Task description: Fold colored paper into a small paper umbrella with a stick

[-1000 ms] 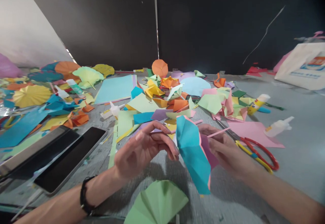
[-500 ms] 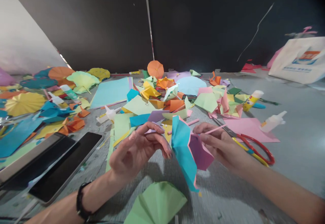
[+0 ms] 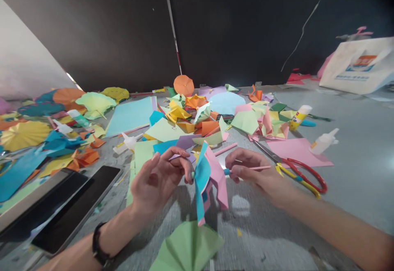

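A folded paper umbrella (image 3: 217,176), blue on the outer face and pink on the inner, stands on its side between my two hands. Its thin pink stick (image 3: 259,168) is pinched in my right hand (image 3: 250,167), and a small blue collar (image 3: 227,171) sits on the stick near the canopy. At the canopy's other side, my left hand (image 3: 163,176) has its fingers loosely curved and the thumb apart. Those fingertips are beside a small green tip; I cannot tell whether they touch it. Below lies a pleated green paper fan shape (image 3: 189,246).
Red-and-yellow scissors (image 3: 295,174) and a glue bottle (image 3: 324,142) lie at the right, by pink paper (image 3: 295,152) and a glue stick (image 3: 300,117). Two phones, one a dark phone (image 3: 76,209), lie at the left. Coloured scraps (image 3: 184,127) spread across the back, before a dark wall.
The umbrella has turned about its stick and shifted left, showing more pink inner side. The right hand moved slightly left, and the left fingers came to the canopy's tip. The view shifted a little.
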Demonstrator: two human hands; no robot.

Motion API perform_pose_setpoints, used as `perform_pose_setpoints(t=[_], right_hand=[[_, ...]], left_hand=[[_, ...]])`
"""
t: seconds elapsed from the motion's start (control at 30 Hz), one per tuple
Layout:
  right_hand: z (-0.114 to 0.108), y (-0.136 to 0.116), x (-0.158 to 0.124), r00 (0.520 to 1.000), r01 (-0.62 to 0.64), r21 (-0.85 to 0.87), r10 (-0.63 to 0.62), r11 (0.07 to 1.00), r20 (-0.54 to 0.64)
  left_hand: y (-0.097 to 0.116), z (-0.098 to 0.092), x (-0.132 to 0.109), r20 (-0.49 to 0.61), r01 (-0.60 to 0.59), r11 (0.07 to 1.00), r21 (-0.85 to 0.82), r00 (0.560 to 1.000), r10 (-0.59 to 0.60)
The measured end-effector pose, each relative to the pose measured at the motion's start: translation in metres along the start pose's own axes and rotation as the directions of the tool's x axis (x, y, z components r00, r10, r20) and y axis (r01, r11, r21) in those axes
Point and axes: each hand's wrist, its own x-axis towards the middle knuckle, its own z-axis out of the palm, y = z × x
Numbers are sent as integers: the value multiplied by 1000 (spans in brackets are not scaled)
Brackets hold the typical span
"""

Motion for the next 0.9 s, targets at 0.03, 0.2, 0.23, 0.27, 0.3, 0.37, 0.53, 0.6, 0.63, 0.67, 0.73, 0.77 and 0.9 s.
perform_pose_setpoints(t=[0.03, 0.2, 0.23, 0.27, 0.3, 0.37, 0.53, 0.6, 0.63, 0.67, 0.73, 0.77, 0.9], right_hand=[[0, 0, 0, 1000, -6, -5, 6, 1000, 1], [2, 0, -2, 1000, 25, -106, -26, 994, -10], [4, -1, -3, 999, 49, -133, -51, 990, -5], [5, -1, -3, 997, 75, -155, -75, 985, 6], [6, -2, -3, 995, 99, -173, -97, 980, 21], [8, -3, -4, 990, 142, -219, -134, 965, 51], [11, -7, -6, 973, 229, -374, -227, 899, 50], [11, -9, -7, 963, 265, -386, -265, 884, 55], [11, -10, -8, 959, 278, -387, -278, 879, 59], [11, -11, -8, 957, 285, -387, -284, 877, 61], [11, -12, -9, 959, 279, -385, -279, 880, 58], [12, -12, -9, 960, 274, -382, -275, 883, 54], [12, -11, -9, 956, 284, -364, -291, 887, 38]], left_hand=[[0, 0, 1, -22, 0, 1000, 1, 1000, 0], [3, 0, 2, -99, 22, 1000, 15, 995, -20], [3, -1, 2, -97, 20, 1000, 17, 995, -18], [3, -1, 2, -88, 16, 1000, 19, 996, -14], [3, -1, 2, -77, 14, 1000, 19, 997, -12], [2, -1, 2, -64, 14, 1000, 12, 998, -13], [0, -2, 2, -71, 6, 1000, -15, 997, -7], [0, -1, 2, -81, 18, 1000, -7, 997, -18], [1, -1, 2, -80, 16, 1000, -7, 997, -17], [1, -1, 2, -80, 9, 1000, -12, 997, -10], [1, 0, 2, -81, -2, 1000, -23, 997, 1], [2, 0, 2, -84, -3, 1000, -25, 996, 1], [3, 2, 1, -116, 12, 1000, -20, 993, -15]])
